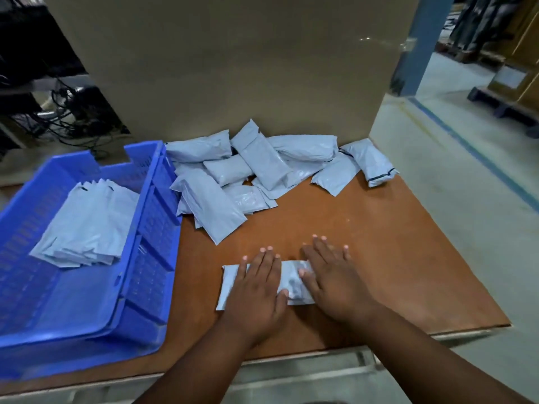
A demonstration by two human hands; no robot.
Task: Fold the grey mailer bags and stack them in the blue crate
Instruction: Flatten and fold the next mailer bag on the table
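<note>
one thin grey plastic mailer bag [287, 282] is under our hands right now, lying flat on the brown wooden tabletop [379, 258] near the front edge, just right of the blue perforated plastic crate [140, 258]. our left hand [256, 290] and right hand [332, 278] are both laid flat on it, fingers straight and spread, pressing it down rather than gripping anything. we'd guess this stuff is really light, floppy and a bit slick, so it probably wants to spring back open unless the crease gets pressed hard. best bet looks like pinching it at the folded edge or a short end, then lifting it whole so it doesn't unfold on the way over. counting: one blue crate, with one fanned stack of folded grey mailers [84, 225] inside it toward the back left, too overlapped for us to count. the loose pile of grey mailer bags [248, 170] at the back of the table, against the big brown cardboard box [233, 62], looks like roughly ten, though some are buried so we can't be sure.
</note>
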